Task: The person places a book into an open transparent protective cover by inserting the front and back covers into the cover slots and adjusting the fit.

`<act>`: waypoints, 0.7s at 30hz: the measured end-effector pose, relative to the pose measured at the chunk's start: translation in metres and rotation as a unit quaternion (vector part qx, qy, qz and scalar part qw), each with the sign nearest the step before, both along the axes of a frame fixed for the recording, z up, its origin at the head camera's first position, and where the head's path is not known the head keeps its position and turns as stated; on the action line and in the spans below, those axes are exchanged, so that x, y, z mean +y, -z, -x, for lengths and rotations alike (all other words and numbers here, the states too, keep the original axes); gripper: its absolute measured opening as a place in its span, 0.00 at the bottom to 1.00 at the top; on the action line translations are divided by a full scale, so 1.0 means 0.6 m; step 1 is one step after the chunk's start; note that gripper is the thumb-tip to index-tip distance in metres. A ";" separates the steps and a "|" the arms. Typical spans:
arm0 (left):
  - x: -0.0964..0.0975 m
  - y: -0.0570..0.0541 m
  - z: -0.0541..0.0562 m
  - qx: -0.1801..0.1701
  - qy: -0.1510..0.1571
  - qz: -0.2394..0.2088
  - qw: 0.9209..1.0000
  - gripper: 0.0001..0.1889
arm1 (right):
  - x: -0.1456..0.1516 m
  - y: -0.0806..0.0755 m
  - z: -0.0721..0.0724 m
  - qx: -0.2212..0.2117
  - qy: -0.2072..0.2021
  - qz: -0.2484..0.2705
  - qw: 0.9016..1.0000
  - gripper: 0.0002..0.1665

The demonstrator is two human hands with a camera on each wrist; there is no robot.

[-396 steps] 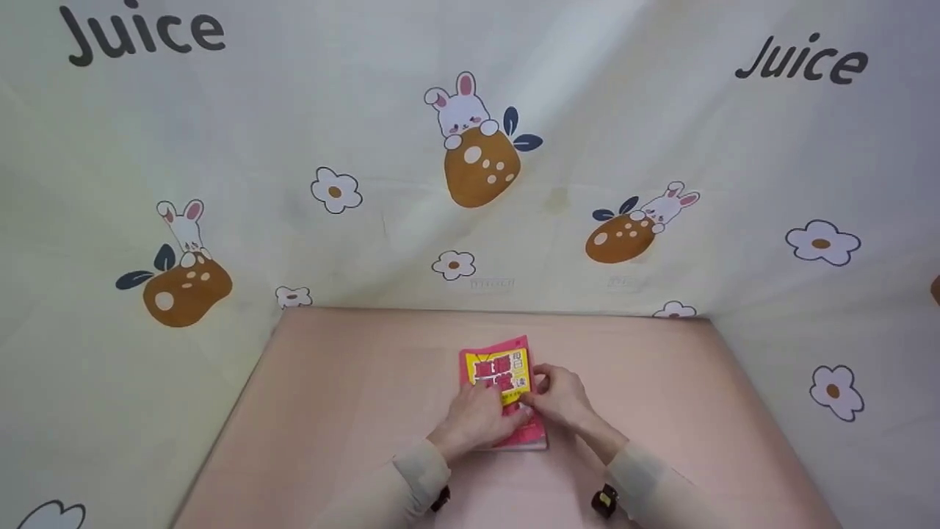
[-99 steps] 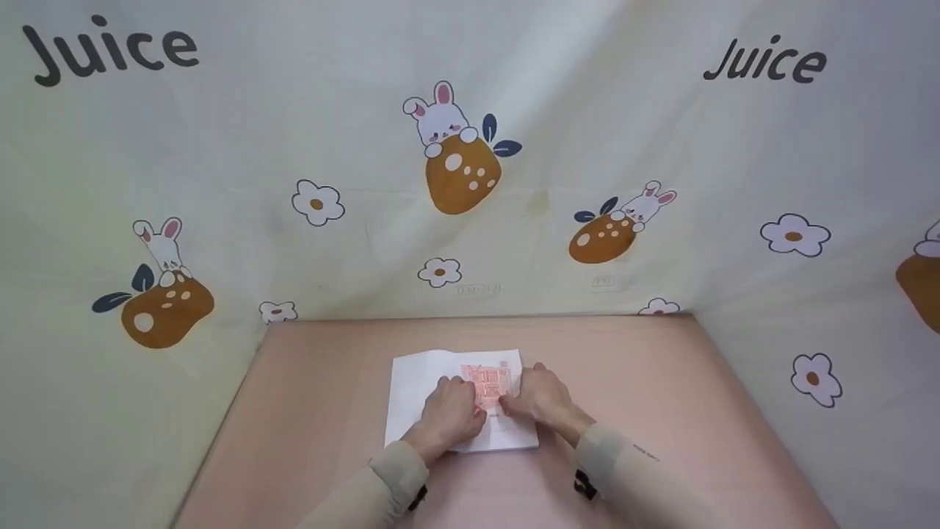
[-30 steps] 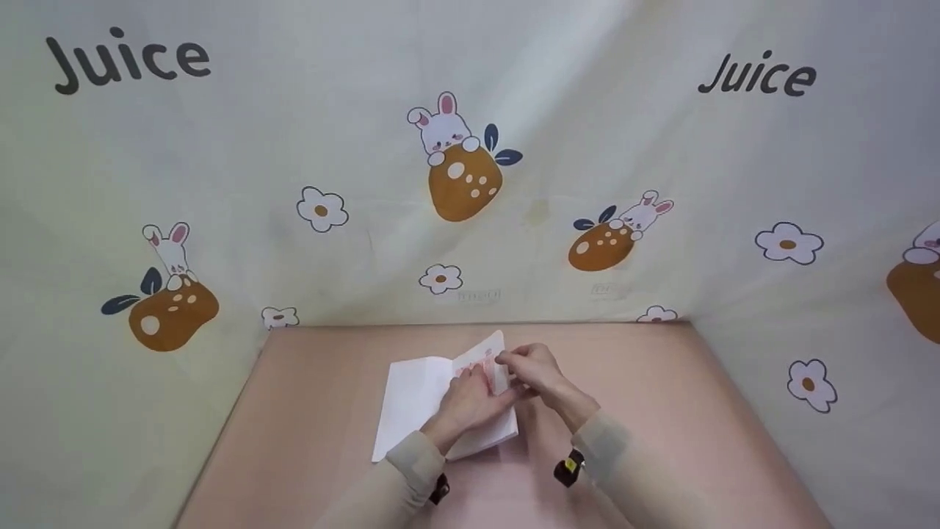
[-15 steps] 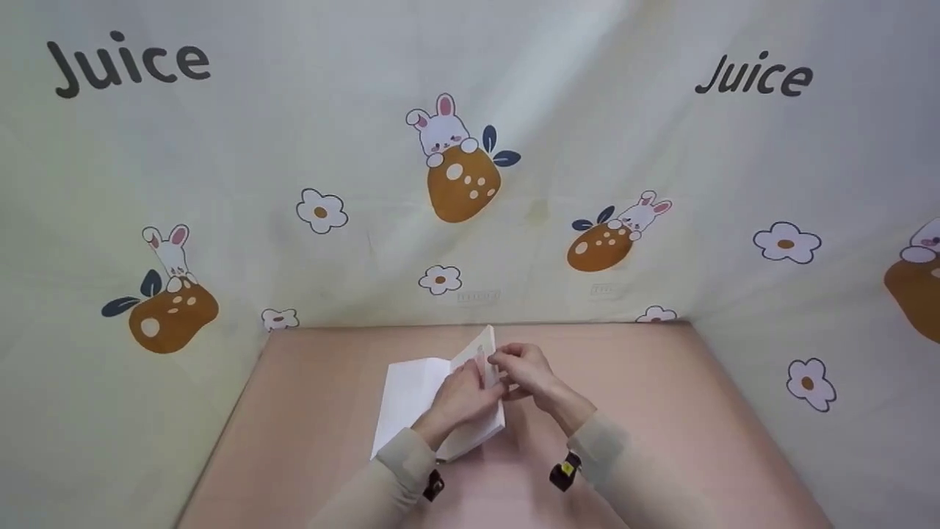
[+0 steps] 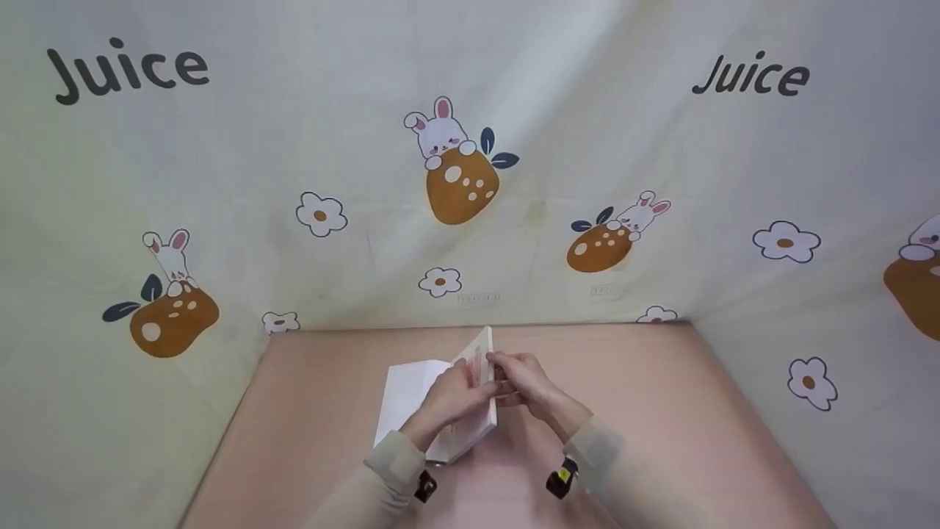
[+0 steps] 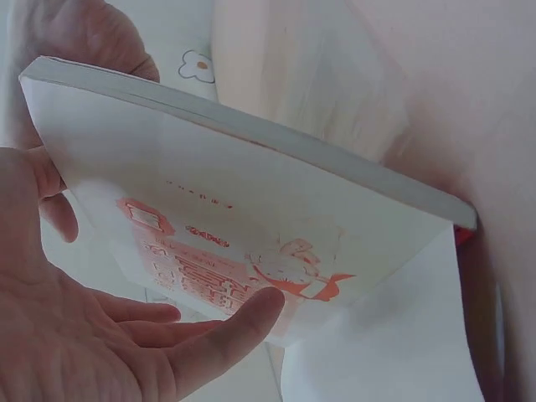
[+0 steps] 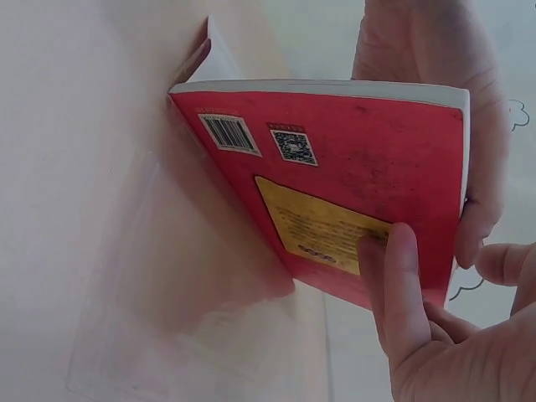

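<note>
Printed cloth wall point(image 5: 367, 162) beyond both hands; pink tabletop point(image 5: 308, 433) below. Book point(image 5: 464, 439) stands tilted on it, between the hands. Left hand point(image 5: 442, 400) grips the fore edge, fingers on the printed page; white leaf point(image 5: 405, 389) opens out beneath it. Right hand point(image 5: 532, 386) holds the book's other side, fingers against red back cover point(image 7: 368, 151).

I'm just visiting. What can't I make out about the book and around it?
Lettering on the printed page, head view: largely covered by the left hand.
Text on the yellow panel, right wrist view: too small and blurred, partly behind the right hand.
Underside of the book's white opened leaf, head view: faces the table.
Rightmost orange fruit print, head view: cut off by the picture's right edge.
</note>
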State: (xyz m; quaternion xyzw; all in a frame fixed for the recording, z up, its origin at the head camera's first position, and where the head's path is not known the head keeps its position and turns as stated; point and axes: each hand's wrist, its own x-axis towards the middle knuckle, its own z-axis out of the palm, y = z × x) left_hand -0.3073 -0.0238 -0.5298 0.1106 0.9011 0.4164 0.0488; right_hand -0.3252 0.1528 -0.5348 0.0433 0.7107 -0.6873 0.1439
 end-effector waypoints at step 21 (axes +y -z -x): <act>-0.036 -0.004 -0.005 -0.022 -0.013 -0.029 0.999 0.47 | -0.010 0.010 -0.004 -0.012 -0.004 0.037 0.999 0.25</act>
